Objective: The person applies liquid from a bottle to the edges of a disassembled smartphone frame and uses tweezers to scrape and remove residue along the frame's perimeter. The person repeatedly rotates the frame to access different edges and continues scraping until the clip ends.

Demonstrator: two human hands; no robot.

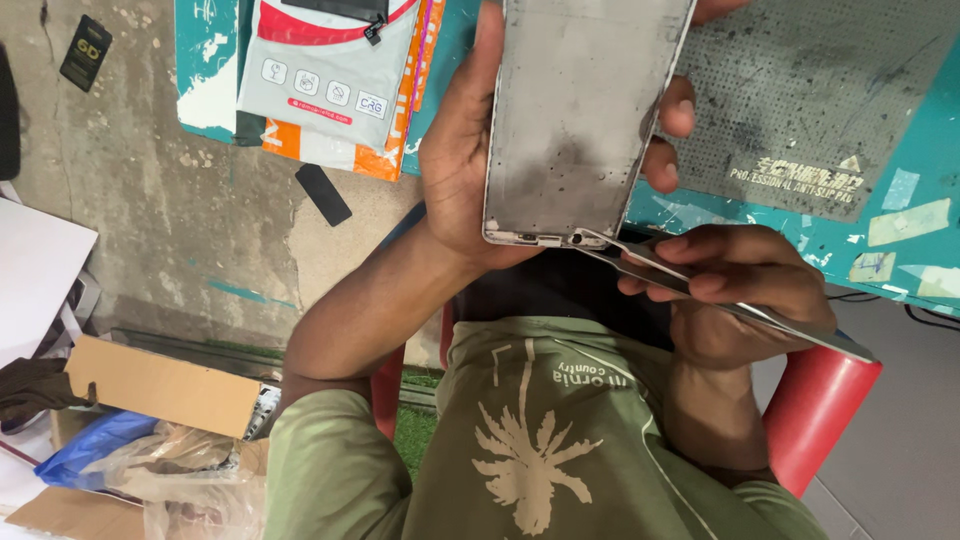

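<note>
Now the left hand (455, 160) grips a grey metal panel (585, 110), fingers (678, 115) wrapped round both long edges to keep it steady above the teal bench (900, 250). The right hand (745, 290) pinches a thin blade (650, 262) flat, with its tip at the lower corner of the panel, probably to enter the seam.

The left hand (455, 150) holds a flat metal plate (580, 115) up over the edge of the table (900, 260). The right hand (745, 290) is below it, holding a thin metal strip (700, 290) whose tip touches the plate's bottom corner. A mat (810, 90) lies on the table, right of the plate. Packets (330, 80) lie to the left. A cardboard box (165, 385) sits on the floor, far left.
</note>
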